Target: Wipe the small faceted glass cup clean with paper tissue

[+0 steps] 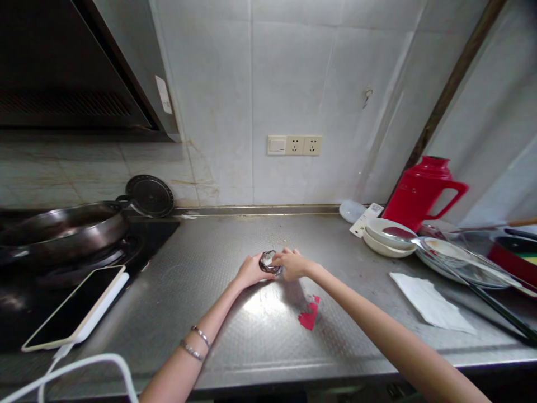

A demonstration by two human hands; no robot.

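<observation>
Dark, glossy, small round vessel (267,261); head view, middle of the steel bench (201,246), red scrap (309,317) at its five o'clock. Left hand (250,271): fingers curled round its nine-o'clock side, holding. Right hand (292,264): fingers bunched at its three-o'clock rim; grip cannot be told. Handling, judged: light, stiff, possibly slippery; best held by the sides. Pale opening upward; round outline, long axis indeterminable.

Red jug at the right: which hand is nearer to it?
Right. The right hand is in front and left of the red jug; the left hand is farther left.
</observation>
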